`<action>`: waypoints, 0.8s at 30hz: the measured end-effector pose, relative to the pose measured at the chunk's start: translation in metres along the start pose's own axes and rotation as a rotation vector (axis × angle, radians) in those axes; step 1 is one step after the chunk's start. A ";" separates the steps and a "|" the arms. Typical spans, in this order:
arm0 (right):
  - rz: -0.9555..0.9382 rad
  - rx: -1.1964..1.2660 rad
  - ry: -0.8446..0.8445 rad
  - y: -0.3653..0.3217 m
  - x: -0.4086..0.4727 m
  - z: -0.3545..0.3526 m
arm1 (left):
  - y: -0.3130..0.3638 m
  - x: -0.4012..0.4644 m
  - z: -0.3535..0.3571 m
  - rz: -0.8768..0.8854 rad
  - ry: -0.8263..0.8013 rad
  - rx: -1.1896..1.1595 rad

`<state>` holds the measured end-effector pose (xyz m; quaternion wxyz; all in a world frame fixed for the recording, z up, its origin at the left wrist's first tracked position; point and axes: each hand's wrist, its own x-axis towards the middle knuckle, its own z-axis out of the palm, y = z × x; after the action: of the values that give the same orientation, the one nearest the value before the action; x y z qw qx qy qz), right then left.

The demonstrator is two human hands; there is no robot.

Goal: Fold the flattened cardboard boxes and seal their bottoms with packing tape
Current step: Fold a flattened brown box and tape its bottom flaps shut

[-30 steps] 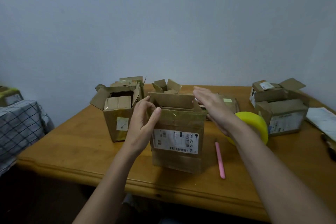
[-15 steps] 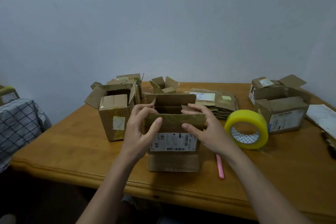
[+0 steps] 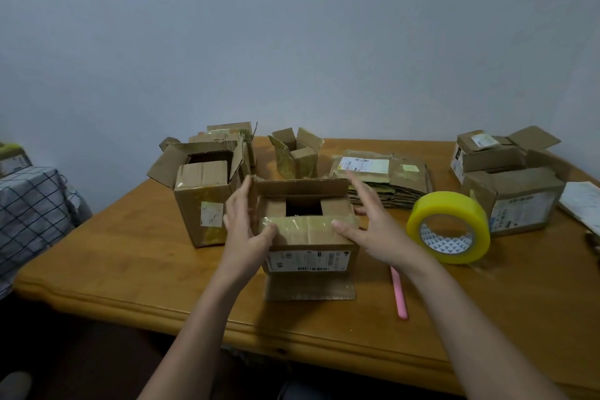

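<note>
Hands, left [image 3: 242, 230] and right [image 3: 370, 224], fingers straight, press box [image 3: 308, 256] flaps.

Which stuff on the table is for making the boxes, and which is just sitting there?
For the job:
- box being folded, left hand and right hand on its flaps
- yellow tape roll
- stack of flat boxes

Just sitting there:
- pink stick
- other boxes already standing open
- checked cloth

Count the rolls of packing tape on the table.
1: the yellow tape roll stands on edge on the table, right of the box being folded. Others may be hidden behind boxes.
</note>
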<state>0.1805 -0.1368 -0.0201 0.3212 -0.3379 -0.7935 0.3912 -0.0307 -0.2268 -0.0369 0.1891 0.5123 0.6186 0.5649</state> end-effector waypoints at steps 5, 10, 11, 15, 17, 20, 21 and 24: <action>0.101 0.065 0.044 0.018 0.003 0.010 | -0.005 -0.003 0.008 -0.091 -0.066 -0.196; 0.129 0.193 0.109 0.025 0.008 0.009 | -0.013 0.001 0.006 -0.098 -0.078 -0.166; 0.124 0.190 0.124 0.027 0.008 0.007 | -0.013 0.001 0.006 -0.096 -0.084 -0.166; 0.139 0.061 0.209 0.032 0.004 0.003 | -0.014 -0.003 0.008 -0.063 -0.094 -0.122; 0.140 0.039 0.237 0.033 0.000 0.002 | -0.014 -0.003 0.011 -0.056 -0.091 -0.111; 0.119 0.040 0.261 0.034 -0.001 0.001 | -0.011 0.000 0.012 -0.057 -0.095 -0.100; 0.115 0.040 0.268 0.034 0.000 0.001 | -0.010 0.001 0.013 -0.058 -0.098 -0.098; 0.119 0.046 0.281 0.035 0.003 0.002 | -0.011 0.002 0.013 -0.069 -0.103 -0.091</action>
<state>0.1870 -0.1189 -0.0492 0.4130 -0.4283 -0.7101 0.3765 -0.0256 -0.2164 -0.0497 0.2632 0.5101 0.5989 0.5584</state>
